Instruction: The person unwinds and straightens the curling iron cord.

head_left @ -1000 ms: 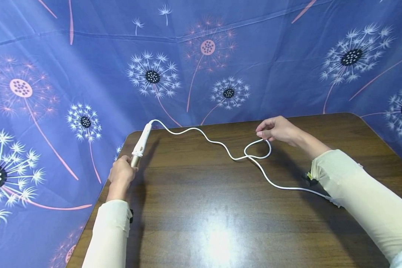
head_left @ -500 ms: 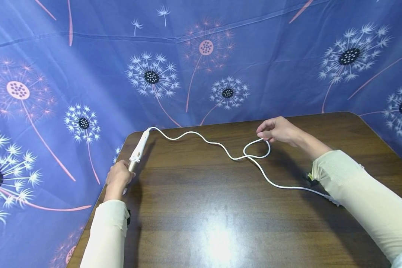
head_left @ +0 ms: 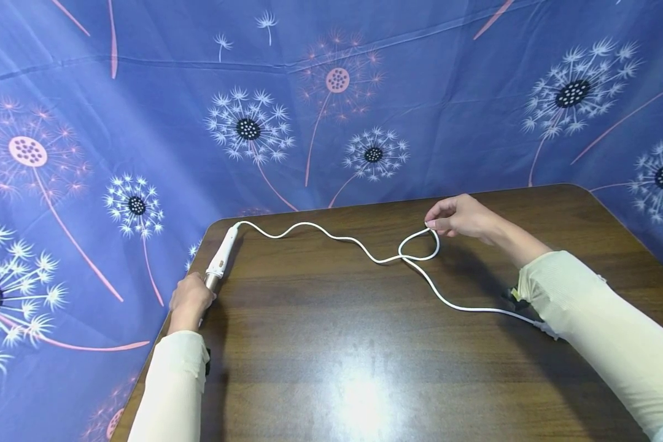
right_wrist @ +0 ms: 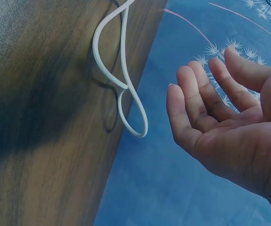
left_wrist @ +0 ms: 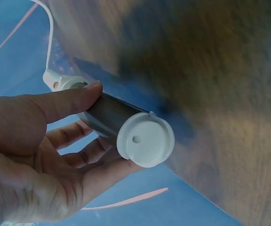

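A white curling iron (head_left: 221,258) with a metallic barrel lies aslant at the table's left. My left hand (head_left: 192,298) grips it round the barrel, thumb on one side and fingers on the other. In the left wrist view its round white end cap (left_wrist: 147,141) sticks out past the fingers. From the far end of the handle a white cord (head_left: 334,236) runs wavily right into a loop. My right hand (head_left: 464,216) hovers at the top of this loop. The right wrist view shows its fingers (right_wrist: 187,89) loosely bent, apart from the looped cord (right_wrist: 142,125).
Both hands are over a brown wooden table (head_left: 309,344), its far edge against a blue cloth (head_left: 447,73) with dandelion prints. The cord's tail runs to a plug (head_left: 547,329) beside the right sleeve (head_left: 585,319).
My left hand has brought the curling iron down and toward me, and its cord end has sunk with it. The cord loop has shifted slightly left; my right hand has hardly moved.
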Action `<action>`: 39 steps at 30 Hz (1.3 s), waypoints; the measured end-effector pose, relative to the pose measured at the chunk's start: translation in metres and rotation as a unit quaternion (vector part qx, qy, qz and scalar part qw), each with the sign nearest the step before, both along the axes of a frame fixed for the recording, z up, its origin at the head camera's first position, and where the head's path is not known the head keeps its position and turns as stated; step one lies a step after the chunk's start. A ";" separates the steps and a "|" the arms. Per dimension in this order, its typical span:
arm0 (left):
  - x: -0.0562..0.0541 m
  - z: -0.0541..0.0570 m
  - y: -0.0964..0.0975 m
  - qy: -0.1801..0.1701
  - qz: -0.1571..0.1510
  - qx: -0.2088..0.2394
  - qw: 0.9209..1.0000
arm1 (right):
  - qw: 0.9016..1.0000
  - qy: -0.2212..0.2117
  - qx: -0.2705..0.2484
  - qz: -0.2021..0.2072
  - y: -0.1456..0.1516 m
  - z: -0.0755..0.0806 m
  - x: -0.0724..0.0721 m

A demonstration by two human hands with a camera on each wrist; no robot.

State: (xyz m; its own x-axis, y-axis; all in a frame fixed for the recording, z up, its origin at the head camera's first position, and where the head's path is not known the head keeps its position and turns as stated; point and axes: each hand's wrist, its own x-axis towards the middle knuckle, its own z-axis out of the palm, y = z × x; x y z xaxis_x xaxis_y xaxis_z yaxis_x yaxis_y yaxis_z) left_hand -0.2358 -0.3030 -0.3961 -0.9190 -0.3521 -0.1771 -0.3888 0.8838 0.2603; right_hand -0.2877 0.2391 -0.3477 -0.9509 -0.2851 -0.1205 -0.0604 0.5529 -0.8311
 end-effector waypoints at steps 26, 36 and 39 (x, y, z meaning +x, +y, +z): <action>0.004 -0.011 -0.003 0.001 0.010 -0.012 1.000 | 1.000 0.005 -0.011 -0.001 0.018 0.000 0.009; 0.000 -0.020 -0.002 -0.001 0.018 -0.032 0.999 | 1.000 0.008 0.007 -0.001 0.023 0.000 0.013; 0.001 -0.022 -0.001 0.008 0.015 -0.034 0.999 | 1.000 0.011 0.009 -0.003 0.024 0.000 0.015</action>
State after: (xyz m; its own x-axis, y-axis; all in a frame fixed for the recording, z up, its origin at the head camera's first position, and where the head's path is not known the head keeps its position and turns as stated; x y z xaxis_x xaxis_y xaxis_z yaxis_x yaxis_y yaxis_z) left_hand -0.2350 -0.3042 -0.4180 -0.9102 -0.3906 -0.1376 -0.4121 0.8872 0.2073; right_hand -0.2726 0.2628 -0.3474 -0.9549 -0.2782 -0.1039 -0.0760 0.5673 -0.8200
